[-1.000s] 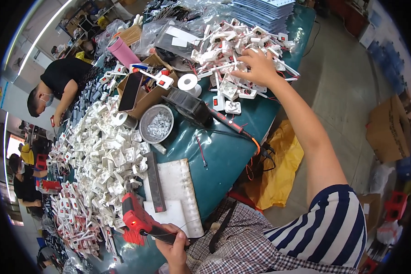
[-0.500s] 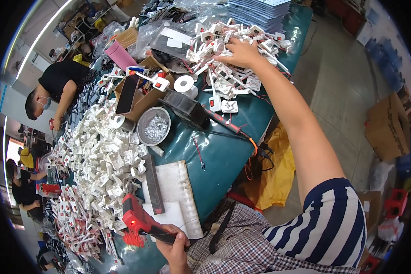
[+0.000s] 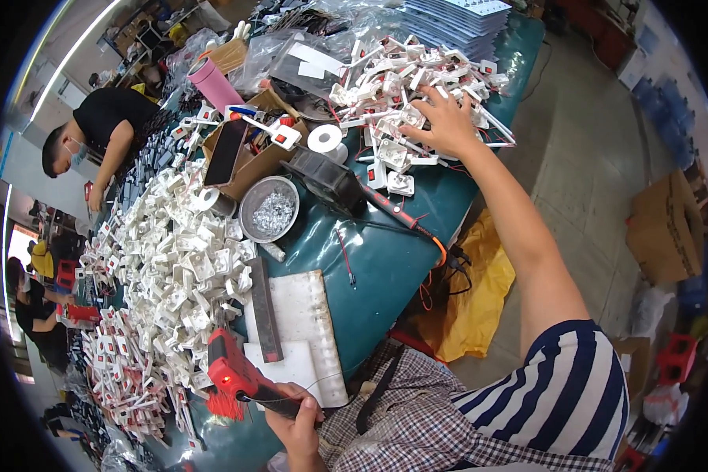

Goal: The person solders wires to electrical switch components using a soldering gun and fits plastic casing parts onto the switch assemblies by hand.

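My left hand [image 3: 295, 421], low in the middle, is closed around the black handle of a red pistol-shaped power tool [image 3: 232, 366]. A small light glows on the tool, and a tuft of red wires shows just below it. My right hand [image 3: 447, 126] reaches to the far right with fingers spread, resting on a heap of white plastic switch housings [image 3: 393, 153] with red switches and wires. Nothing is visibly gripped in it, though the fingertips are partly among the pieces. Beneath the left hand's tool spreads a larger heap of white plastic housings [image 3: 177, 259].
A metal bowl of small screws [image 3: 269, 208], a soldering iron [image 3: 389, 206], a black fan-like box [image 3: 322, 181], a solder spool [image 3: 326, 143] and a dark bar [image 3: 264, 311] on a white pad [image 3: 322, 338] sit on the green table. Co-workers [image 3: 102, 130] are at the left.
My right hand has shifted toward me and slightly right over the heap, its fingers spreading. The left hand keeps the power tool in nearly the same place.
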A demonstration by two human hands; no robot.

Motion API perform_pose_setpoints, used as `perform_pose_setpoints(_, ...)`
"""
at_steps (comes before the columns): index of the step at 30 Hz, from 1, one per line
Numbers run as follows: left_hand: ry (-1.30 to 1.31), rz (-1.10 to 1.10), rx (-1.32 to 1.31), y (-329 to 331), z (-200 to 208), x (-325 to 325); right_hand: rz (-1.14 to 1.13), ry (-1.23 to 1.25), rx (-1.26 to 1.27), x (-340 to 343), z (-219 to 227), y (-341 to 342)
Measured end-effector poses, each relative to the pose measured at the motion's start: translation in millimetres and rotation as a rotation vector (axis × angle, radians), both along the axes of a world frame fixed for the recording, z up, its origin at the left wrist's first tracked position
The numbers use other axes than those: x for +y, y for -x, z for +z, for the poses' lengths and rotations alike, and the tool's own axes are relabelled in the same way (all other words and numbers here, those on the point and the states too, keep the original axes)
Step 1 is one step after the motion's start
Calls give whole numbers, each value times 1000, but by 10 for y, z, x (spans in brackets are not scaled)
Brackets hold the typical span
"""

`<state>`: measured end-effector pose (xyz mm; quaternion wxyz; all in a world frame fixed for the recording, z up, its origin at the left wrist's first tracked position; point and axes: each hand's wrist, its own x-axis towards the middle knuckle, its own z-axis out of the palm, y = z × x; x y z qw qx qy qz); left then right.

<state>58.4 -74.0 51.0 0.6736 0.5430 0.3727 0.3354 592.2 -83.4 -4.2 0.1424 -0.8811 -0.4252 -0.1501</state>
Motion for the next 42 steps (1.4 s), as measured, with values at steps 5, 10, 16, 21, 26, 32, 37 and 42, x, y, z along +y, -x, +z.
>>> perform_pose_setpoints(5,-18,0,12,38,0,-13,35,112,141,130,116,-67)
perform_pose_setpoints(10,-44,-5,-7,84,14,-47,28,39,20,-31,238,52)
perform_pose_setpoints(16,-49,-22,-8,173,33,-101,92,-168,-69,-260,212,85)
perform_pose_setpoints(21,-79,10,116,220,68,-156,269,-712,125,-526,618,948)
perform_pose_setpoints(26,-195,89,388,140,-17,-218,1010,-578,1200,-1004,816,2475)
perform_pose_setpoints(32,-612,-135,500,-14,50,-281,1063,-141,1334,-1034,628,3504)
perform_pose_setpoints(37,-701,-365,475,115,-53,-399,654,-478,1735,-847,651,4027)
perform_pose_setpoints(42,-778,-462,441,369,37,-212,524,-555,1555,-838,620,4235)
